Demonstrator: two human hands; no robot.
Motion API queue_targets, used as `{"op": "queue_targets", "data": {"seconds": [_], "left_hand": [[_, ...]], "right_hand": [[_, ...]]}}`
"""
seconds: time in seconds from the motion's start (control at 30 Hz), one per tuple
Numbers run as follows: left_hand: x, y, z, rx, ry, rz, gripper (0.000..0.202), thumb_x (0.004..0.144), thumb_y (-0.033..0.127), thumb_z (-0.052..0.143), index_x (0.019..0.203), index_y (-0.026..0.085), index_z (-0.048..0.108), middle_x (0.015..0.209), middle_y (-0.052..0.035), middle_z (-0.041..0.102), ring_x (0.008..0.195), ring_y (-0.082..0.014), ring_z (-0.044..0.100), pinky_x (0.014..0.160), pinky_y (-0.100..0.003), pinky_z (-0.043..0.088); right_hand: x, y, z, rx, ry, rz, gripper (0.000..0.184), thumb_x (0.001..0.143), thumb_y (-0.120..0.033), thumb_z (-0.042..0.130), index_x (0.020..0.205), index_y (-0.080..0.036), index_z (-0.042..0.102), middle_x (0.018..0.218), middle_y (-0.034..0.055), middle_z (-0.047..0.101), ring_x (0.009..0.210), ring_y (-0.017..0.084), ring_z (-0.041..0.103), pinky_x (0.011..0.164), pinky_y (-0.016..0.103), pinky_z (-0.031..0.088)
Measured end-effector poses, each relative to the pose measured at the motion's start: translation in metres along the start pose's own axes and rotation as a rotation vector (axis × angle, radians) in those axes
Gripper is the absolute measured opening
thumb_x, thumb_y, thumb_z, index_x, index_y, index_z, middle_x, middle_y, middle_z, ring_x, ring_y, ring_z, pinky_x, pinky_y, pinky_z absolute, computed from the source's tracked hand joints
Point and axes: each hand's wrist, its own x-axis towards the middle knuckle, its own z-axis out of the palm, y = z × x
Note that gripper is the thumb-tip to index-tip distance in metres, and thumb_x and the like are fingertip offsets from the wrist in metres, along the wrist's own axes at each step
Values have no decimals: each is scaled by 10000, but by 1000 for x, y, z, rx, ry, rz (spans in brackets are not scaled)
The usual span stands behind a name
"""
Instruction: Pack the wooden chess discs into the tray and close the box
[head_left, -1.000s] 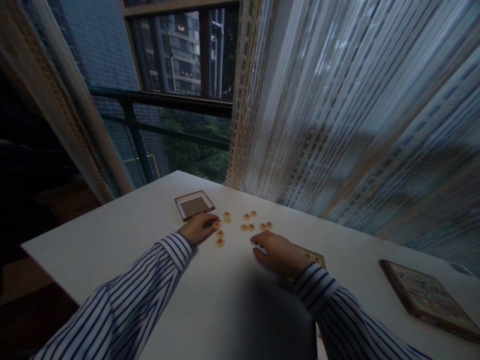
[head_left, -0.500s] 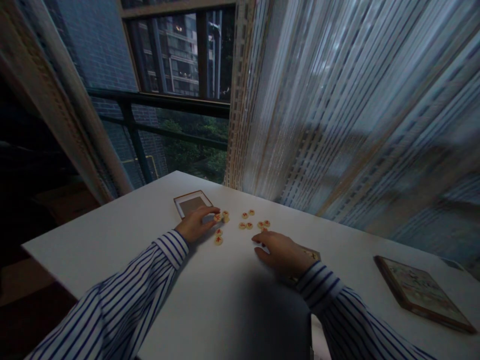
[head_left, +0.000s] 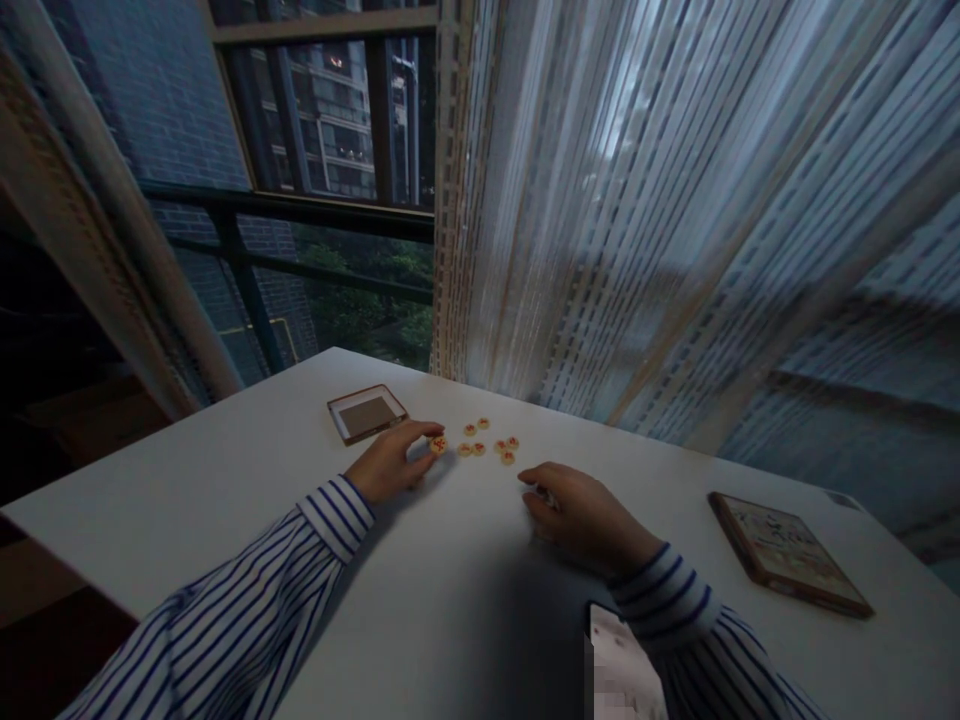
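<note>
Pinches a red-marked piece (head_left: 439, 445) by its edge in the left hand (head_left: 388, 462), presumably leaving the marking clear, over the surface (head_left: 225, 480), left of seven loose pieces (head_left: 508, 458). Holds the right hand (head_left: 581, 508) half-curled; cannot tell whether gripping anything. Has an open tray (head_left: 349, 437) beyond, a phone (head_left: 626, 660) partly hidden by the right sleeve (head_left: 679, 610).
</note>
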Motion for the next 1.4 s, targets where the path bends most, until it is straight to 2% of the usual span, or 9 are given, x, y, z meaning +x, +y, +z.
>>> {"op": "queue_targets", "data": {"seconds": [0.13,0.3,0.57,0.87,1.1,1.27,1.4], "left_hand": [[3,7,9,-32,-23,22,343,754,307,497,1060,171,569,1052,-88,632,958,-208,591,832,-337,470],[6,21,15,-55,-22,61,325,760,311,516,1049,174,575,1047,-78,645,965,-202,593,869,-331,452],[8,45,26,-107,-25,73,313,760,309,527,1032,172,595,1028,-84,663,959,-205,604,878,-341,448],[14,63,47,-275,-68,19,338,754,360,551,1038,182,591,1044,-65,660,999,-206,590,921,-349,437],[15,76,73,-490,-31,-27,310,729,295,599,1009,164,594,1040,-74,653,966,-190,602,911,-351,459],[7,77,93,-601,-14,-124,275,715,288,612,959,163,594,992,-71,664,926,-188,619,890,-357,479],[1,76,100,-624,-34,-152,283,703,281,622,960,164,592,974,-65,669,914,-188,625,889,-358,480]], "right_hand": [[-13,13,0,68,64,29,306,820,-277,429,1060,-179,592,1053,82,632,962,189,571,842,310,421],[-27,23,-3,124,134,28,293,819,-287,438,1044,-180,593,1019,79,643,937,189,583,828,326,440],[-32,32,-9,123,187,60,291,814,-308,449,1024,-183,606,984,74,659,903,188,597,801,325,454],[-35,36,-17,105,207,67,287,823,-314,446,1011,-180,616,973,64,665,895,187,596,799,313,450],[-37,39,-20,87,214,85,293,828,-324,443,1018,-181,615,943,62,672,864,183,604,754,299,457],[-37,42,-19,64,217,94,278,826,-300,450,1017,-178,612,936,59,672,862,179,606,750,292,457],[-34,44,-19,52,212,64,277,830,-308,447,1011,-183,616,932,58,674,854,175,608,753,291,458]]}}
